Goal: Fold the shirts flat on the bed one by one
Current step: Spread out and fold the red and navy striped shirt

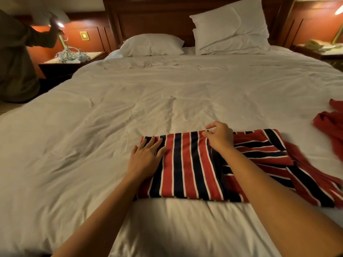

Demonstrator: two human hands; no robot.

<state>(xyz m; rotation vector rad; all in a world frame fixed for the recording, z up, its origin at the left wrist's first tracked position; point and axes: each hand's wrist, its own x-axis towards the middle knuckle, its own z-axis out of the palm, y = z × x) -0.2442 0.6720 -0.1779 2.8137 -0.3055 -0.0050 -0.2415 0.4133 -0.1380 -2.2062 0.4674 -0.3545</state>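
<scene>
Limp, light striped shirt: left hand flat-fingered on its left end, right hand pinching its far edge, likely the best hold.

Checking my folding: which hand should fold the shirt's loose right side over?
Probably right: the right hand pinches the shirt beside that side; the left hand lies flat at its far end.

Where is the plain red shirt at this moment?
In the head view the red shirt lies crumpled on the bed at the picture's right edge, right of the striped shirt and a little farther away.
</scene>
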